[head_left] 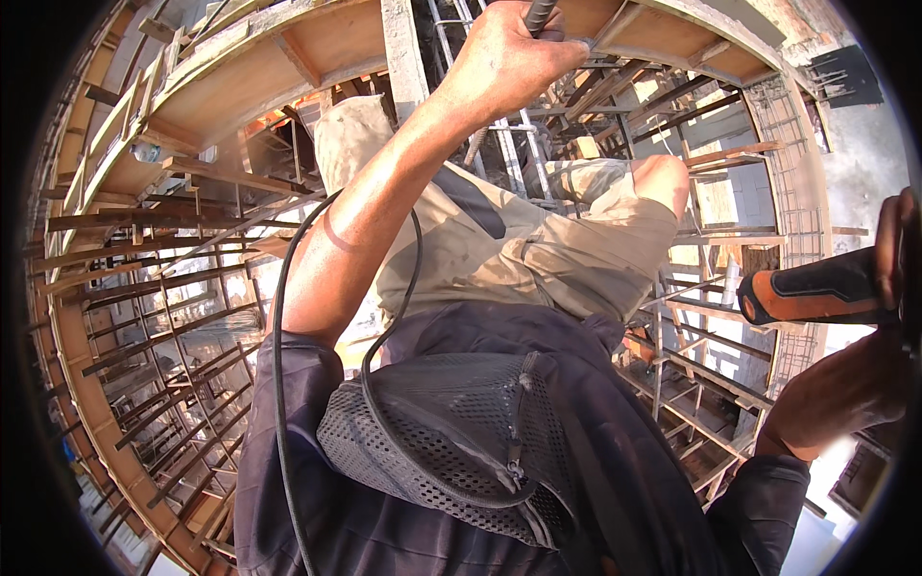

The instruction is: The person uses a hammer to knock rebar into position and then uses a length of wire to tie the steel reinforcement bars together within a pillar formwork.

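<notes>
My left hand (514, 53) is raised at the top of the view. Its fingers are closed around a dark ribbed steel bar (541, 13), whose upper part runs out of the picture. Over at the right edge, my right hand (893, 250) is wrapped around an orange-and-black power tool (816, 290). Only the tool's rounded body end shows; its other end is cut off by the dark rim. Below the left hand, tied reinforcing bars (509, 144) run down between my legs.
Timber formwork (355, 36) borders the beam trench where I straddle. Wooden props and planks (173, 336) fill the drop on the left. A steel mesh column cage (799, 173) stands at right. A black mesh bag (432, 432) and black cable (281, 384) hang on my front.
</notes>
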